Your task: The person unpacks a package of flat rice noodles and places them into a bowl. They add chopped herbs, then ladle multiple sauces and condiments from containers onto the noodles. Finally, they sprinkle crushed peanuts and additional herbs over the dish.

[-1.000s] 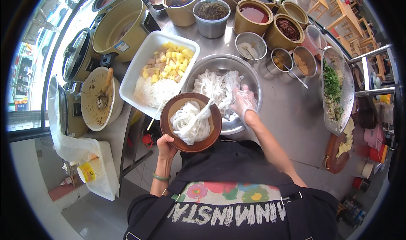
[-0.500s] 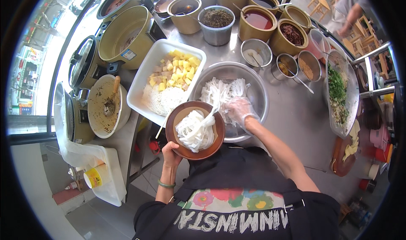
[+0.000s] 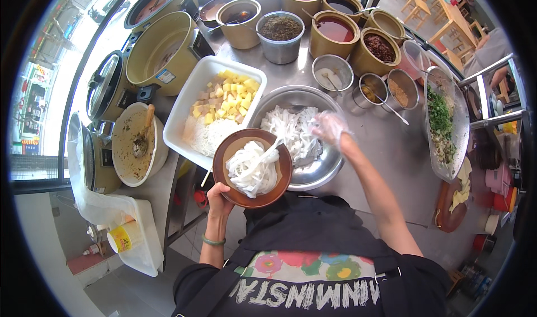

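Observation:
My left hand (image 3: 219, 198) is closed on the rim of a brown bowl (image 3: 221, 189), tilted slightly, with a paper-like liner and a heap of wide white noodles (image 3: 253, 169) in it. Behind it, overlapped by the brown bowl, stands a large metal bowl (image 3: 310, 178) full of more white noodles (image 3: 291, 128). My right hand (image 3: 331, 128), in a clear plastic glove, is over that bowl's right side beside the noodles. Its fingers look loosely apart and somewhat blurred; I make out nothing in them. One noodle strand trails over the brown bowl's upper edge.
A white tub (image 3: 174, 133) of yellow and pale cubes and thin white strands sits left. Farther left is a white bowl (image 3: 162, 149) with a wooden-handled ladle. Sauce pots (image 3: 335, 29) line the back. Chopped greens fill a tray (image 3: 456, 169) at right. Another person (image 3: 492, 48) stands beyond.
My right hand has come up out of the noodles and moved slightly right, its fingers loosening. The brown bowl stays in my left hand. The view has shifted a little.

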Action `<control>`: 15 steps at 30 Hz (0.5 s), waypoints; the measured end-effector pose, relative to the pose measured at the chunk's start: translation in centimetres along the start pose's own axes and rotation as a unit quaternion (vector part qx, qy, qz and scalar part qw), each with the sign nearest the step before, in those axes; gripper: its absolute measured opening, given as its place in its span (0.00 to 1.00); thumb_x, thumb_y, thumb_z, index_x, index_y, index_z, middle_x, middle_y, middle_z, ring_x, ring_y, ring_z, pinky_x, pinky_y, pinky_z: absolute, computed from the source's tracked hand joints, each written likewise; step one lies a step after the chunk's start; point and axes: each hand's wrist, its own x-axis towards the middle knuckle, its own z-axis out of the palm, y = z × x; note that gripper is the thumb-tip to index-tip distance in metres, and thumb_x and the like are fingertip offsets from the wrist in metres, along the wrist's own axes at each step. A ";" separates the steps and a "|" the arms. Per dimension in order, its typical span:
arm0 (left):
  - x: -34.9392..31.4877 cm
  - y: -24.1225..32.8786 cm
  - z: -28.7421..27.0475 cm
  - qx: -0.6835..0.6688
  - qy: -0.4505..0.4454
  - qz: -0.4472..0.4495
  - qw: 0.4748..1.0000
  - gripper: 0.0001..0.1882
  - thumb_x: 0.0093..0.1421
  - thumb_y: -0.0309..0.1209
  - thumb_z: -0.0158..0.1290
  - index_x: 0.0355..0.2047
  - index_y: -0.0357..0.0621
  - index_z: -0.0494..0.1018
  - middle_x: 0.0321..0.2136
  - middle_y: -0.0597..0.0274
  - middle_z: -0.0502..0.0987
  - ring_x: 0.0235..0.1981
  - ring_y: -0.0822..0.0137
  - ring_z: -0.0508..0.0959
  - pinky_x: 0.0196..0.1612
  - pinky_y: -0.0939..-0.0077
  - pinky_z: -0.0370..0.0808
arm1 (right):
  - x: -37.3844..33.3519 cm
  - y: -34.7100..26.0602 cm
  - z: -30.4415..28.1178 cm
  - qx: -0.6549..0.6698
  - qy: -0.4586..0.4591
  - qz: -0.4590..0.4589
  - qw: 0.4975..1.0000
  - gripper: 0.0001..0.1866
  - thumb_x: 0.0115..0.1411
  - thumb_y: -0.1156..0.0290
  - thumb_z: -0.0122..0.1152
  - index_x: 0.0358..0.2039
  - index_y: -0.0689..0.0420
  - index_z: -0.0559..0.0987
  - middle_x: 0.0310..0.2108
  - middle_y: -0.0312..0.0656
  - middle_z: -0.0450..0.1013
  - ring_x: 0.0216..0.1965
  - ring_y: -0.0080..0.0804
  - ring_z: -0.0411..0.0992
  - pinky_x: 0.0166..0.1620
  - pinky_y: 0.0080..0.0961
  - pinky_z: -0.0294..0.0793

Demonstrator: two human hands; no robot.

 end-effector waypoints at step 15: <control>0.9 0.6 1.7 0.079 0.032 -0.036 0.996 0.36 0.47 0.23 0.46 0.61 0.35 0.57 0.55 0.52 0.67 0.57 0.58 0.68 0.61 0.66 0.64 | -2.2 -4.3 -12.2 0.241 -0.014 0.030 0.970 0.08 0.47 0.69 0.60 0.25 0.61 0.76 0.20 0.43 0.70 0.25 0.33 0.70 0.32 0.29 0.69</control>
